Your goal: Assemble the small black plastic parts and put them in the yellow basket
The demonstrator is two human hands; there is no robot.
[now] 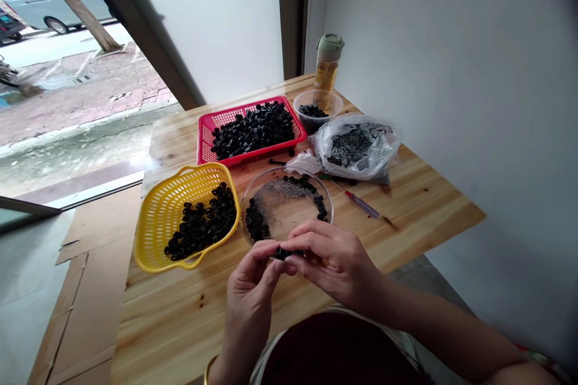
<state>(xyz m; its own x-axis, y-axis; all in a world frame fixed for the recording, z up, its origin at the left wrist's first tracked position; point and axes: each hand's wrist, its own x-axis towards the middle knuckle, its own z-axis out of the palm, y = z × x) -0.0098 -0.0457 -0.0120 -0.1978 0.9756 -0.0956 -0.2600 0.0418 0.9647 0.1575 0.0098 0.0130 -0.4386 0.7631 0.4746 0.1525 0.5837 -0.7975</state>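
Pinched between the fingertips of both hands is a small black plastic part (282, 253), partly hidden by the fingers. My left hand (253, 283) grips its left end, and my right hand (332, 258) grips it from the right. Both hands are just over the near edge of a clear round dish (289, 215). Inside that dish lie thin metal pins (279, 192) and small black parts (256, 221). To the left, a yellow plastic basket (156, 216) holds a heap of black ring-like pieces (203, 222).
Behind the dish stands a red basket (205, 138) full of black round pieces. A clear tub (332, 108), a tumbler with a green lid (329, 63) and a plastic bag of dark parts (356, 147) are at the back right. A screwdriver (362, 204) lies on the wooden table (433, 198).
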